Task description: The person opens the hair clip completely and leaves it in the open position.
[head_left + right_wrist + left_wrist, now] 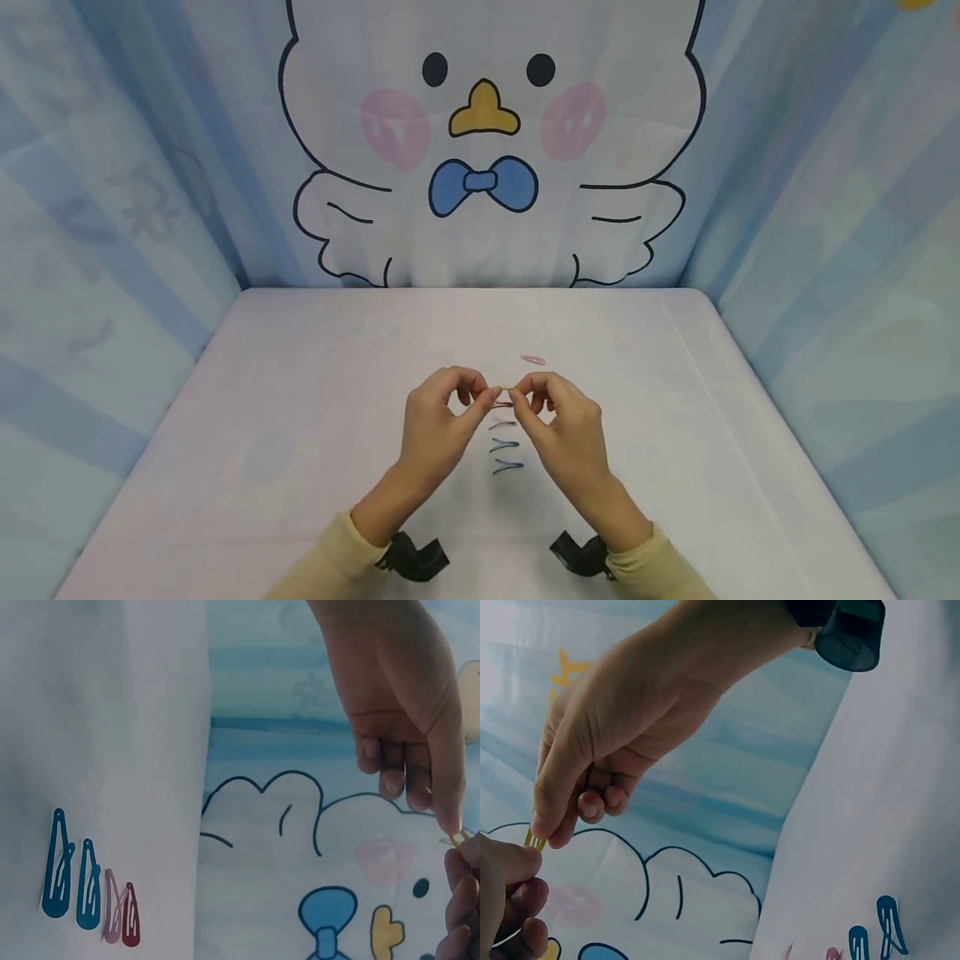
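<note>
A small yellow snap hair clip [537, 841] is held up between the two hands above the table. My left hand [442, 421] pinches one end between thumb and forefinger. The other end is pinched by my right hand [573, 425], with the remaining fingers curled beneath. Fingertips cover much of the clip. Below the hands lies a row of snap clips: a red clip [131, 940], a pale pink clip [112, 935], a blue clip [88, 921] and another blue clip [54, 906]. The blue clips and the pale pink one have their prongs sprung apart.
Beyond the hands, a single pink clip [533, 360] lies on the white table [337, 350]. A curtain [487, 233] with a cartoon bird rises behind the table's back edge, and blue-striped curtains stand at both sides.
</note>
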The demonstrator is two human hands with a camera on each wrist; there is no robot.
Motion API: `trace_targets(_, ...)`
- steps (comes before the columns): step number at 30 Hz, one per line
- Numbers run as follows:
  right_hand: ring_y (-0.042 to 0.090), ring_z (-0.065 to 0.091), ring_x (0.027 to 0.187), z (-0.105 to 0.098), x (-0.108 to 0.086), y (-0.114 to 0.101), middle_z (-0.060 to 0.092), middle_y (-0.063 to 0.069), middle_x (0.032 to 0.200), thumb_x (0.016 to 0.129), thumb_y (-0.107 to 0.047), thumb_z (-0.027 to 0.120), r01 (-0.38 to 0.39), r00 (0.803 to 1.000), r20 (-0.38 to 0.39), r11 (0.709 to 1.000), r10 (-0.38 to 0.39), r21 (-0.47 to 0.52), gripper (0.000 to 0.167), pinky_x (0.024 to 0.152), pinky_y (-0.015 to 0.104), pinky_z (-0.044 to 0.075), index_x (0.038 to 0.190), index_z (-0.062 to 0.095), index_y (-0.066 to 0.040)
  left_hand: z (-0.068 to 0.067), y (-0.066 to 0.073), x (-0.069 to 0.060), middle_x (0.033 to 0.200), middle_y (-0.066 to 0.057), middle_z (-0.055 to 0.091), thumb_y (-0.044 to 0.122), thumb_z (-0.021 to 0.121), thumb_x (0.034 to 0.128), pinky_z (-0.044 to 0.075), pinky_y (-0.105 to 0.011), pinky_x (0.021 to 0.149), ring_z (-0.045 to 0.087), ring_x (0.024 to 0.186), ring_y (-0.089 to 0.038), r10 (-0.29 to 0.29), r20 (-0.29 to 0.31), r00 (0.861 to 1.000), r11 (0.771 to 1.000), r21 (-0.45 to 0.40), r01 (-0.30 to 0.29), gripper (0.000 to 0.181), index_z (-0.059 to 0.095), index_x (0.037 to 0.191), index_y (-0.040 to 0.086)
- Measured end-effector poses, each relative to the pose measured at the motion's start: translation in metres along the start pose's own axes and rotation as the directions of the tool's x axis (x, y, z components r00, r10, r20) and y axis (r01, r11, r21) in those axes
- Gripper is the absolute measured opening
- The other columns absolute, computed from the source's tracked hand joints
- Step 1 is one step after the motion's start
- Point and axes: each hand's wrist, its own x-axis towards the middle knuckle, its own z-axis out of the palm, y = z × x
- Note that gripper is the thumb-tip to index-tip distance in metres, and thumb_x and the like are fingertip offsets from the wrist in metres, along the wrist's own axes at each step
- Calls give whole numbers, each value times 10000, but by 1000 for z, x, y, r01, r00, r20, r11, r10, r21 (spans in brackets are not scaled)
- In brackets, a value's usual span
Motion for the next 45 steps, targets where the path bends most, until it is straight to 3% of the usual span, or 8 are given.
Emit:
trace_targets(9, 71, 497, 630, -1, 9, 10, 682, 12, 729, 804, -33, 872, 19, 999, -29, 1000, -19, -13, 146, 556, 153, 334, 874, 747, -61, -2, -6, 5, 804, 33, 685, 145, 850, 864, 466, -254, 664, 572, 761, -113, 43, 37, 998, 996, 80, -46, 129, 729, 905, 122)
trace_targets(14, 99, 492, 638, 2, 13, 22, 709, 14, 759, 815, -83, 878, -47, 997, 49, 995, 51, -87, 136, 545, 208, 337, 898, 770, -76, 2, -15, 9, 823, 38, 716, 121, 816, 887, 472, -251, 651, 596, 746, -99, 1, 114, 993, 989, 150, -18, 80, 755, 939, 125)
trace_targets(21, 210, 582, 723, 14, 21, 33, 786, 8, 916, 890, -112, 801, -156, 961, 196, 967, 195, -200, 67, 645, 302, 425, 950, 772, -114, 14, -41, 20, 818, 30, 736, 104, 746, 904, 505, -250, 640, 673, 732, -111, -27, 176, 984, 986, 167, -3, 28, 750, 929, 117)
trace_targets(25, 221, 619, 750, 25, 27, 44, 793, 21, 957, 905, -142, 797, -158, 950, 224, 955, 216, -250, 49, 696, 358, 482, 949, 785, -125, 20, -55, 29, 855, 32, 754, 138, 755, 925, 522, -254, 665, 670, 737, -109, -72, 202, 977, 974, 224, 25, 24, 756, 948, 143)
trace_targets(30, 268, 721, 886, 41, 28, 61, 787, 41, 958, 901, -175, 808, -157, 939, 250, 939, 238, -307, 50, 832, 484, 531, 921, 787, -134, 31, -74, 34, 878, 44, 756, 196, 749, 949, 513, -266, 650, 648, 735, -103, -163, 266, 950, 954, 290, 82, 37, 766, 952, 163)
trace_targets(35, 274, 737, 920, 56, 21, 80, 784, 30, 921, 877, -160, 810, -165, 912, 291, 910, 288, -381, 39, 826, 514, 513, 878, 774, -145, 48, -92, 31, 867, 60, 759, 216, 745, 946, 497, -261, 636, 641, 723, -85, -247, 345, 906, 928, 353, 119, 48, 757, 944, 169)
trace_targets(38, 270, 736, 908, 63, 18, 89, 790, 15, 925, 882, -173, 800, -175, 886, 327, 891, 328, -418, 39, 820, 499, 503, 864, 775, -149, 57, -100, 28, 859, 65, 759, 216, 745, 940, 477, -261, 621, 624, 706, -86, -281, 375, 884, 911, 394, 122, 46, 762, 941, 173)
trace_targets(45, 265, 718, 829, 73, 13, 101, 782, -6, 874, 886, -185, 781, -200, 819, 407, 867, 404, -457, 36, 803, 476, 472, 853, 795, -180, 66, -109, 26, 840, 83, 743, 214, 759, 919, 489, -297, 645, 613, 717, -97, -330, 407, 852, 872, 477, 110, 31, 784, 901, 212)
